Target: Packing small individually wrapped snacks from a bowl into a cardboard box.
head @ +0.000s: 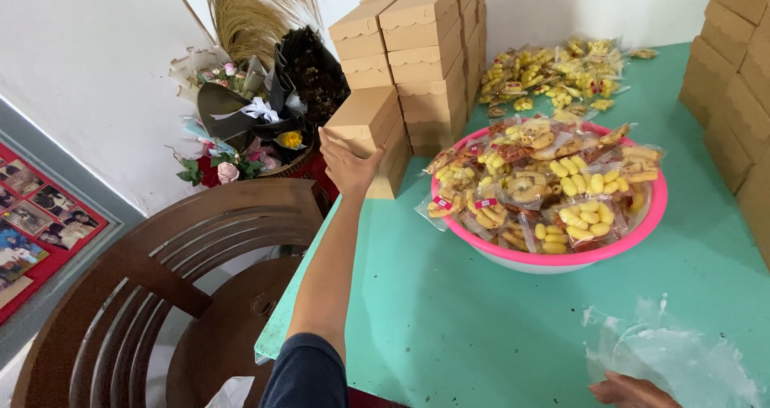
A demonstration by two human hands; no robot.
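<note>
Landmark: the round pink plastic basin (650,215), heaped with clear packets of yellow and brown biscuits, standing on the mint-green table (449,312); every place below is told from it.

Right hand: my right hand (630,392) lies at the table's near edge, nearer to me than the basin and a little right of it. Only the knuckles show, so I cannot tell whether this grip is spread or pressed together. It touches the edge of a crumpled clear plastic sheet (682,360), probably to keep so light a thing from sliding.

Left hand: my left hand (346,166) reaches out left of the basin, the arm stretched along the table's left edge.

Left grip: fingers spread flat, palm pressed to the near face of a brown cardboard box with a scalloped lid (365,115). It pushes more than pinches, I judge, steadying the box on the low pile.

Box position: left of the basin, topmost of a short pile, right against the taller stack of matching boxes (425,47) behind it.

Beyond the basin: loose biscuit packets (553,75) spread on the table's far end.
</note>
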